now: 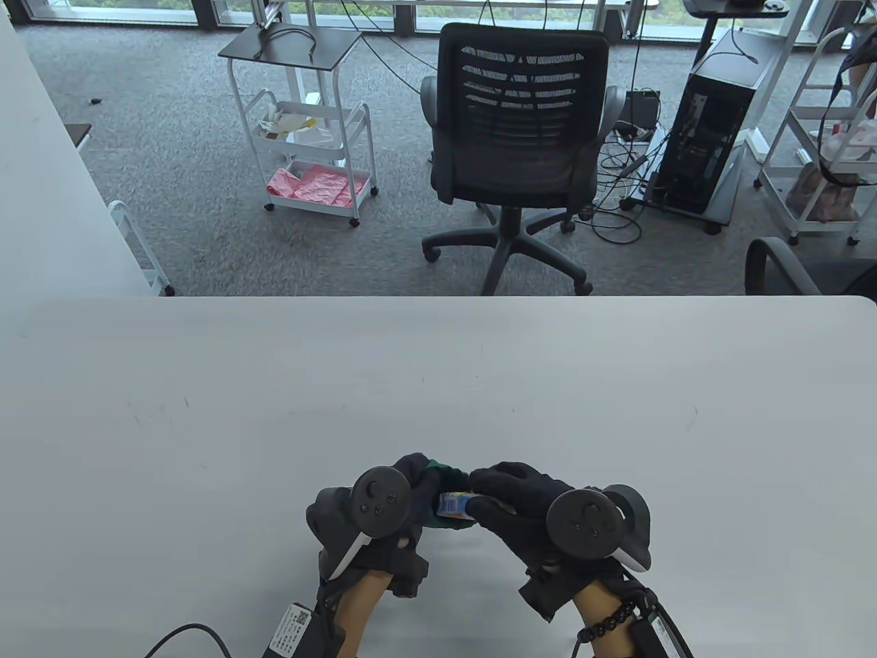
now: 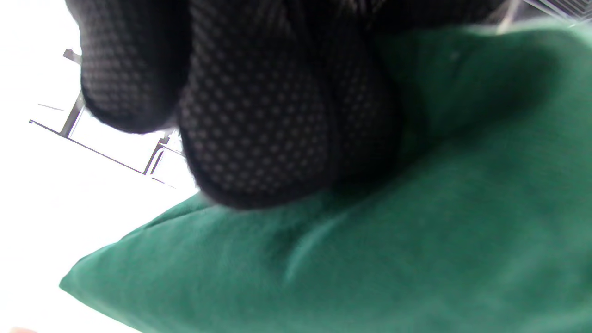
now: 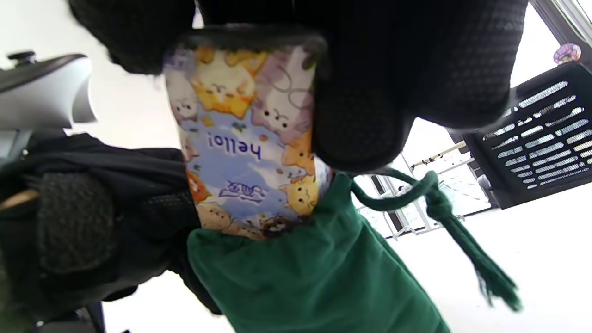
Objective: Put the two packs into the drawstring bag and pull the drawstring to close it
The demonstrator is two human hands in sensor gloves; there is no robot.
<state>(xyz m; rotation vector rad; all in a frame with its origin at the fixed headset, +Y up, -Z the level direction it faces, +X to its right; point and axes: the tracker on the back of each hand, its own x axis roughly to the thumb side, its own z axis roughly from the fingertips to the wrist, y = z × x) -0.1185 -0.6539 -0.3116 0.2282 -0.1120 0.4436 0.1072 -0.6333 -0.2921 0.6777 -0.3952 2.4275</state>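
Note:
A green drawstring bag (image 1: 449, 473) (image 2: 370, 254) (image 3: 314, 277) is held near the table's front edge between both hands. My left hand (image 1: 411, 480) grips the bag's cloth; its gloved fingers (image 2: 259, 115) press into the green fabric. My right hand (image 1: 503, 490) holds a pack (image 1: 453, 505) (image 3: 249, 138) printed with cartoon cats and "hello!", its lower end inside the bag's mouth. The green drawstring (image 3: 444, 217) with a knot and frayed tassel hangs loose beside the bag. A second pack is not visible.
The white table (image 1: 438, 384) stretches ahead of the hands. Beyond its far edge stand a black office chair (image 1: 521, 137), a white rolling cart (image 1: 308, 151) and a computer tower (image 1: 712, 144). Cables trail from both wrists at the bottom edge.

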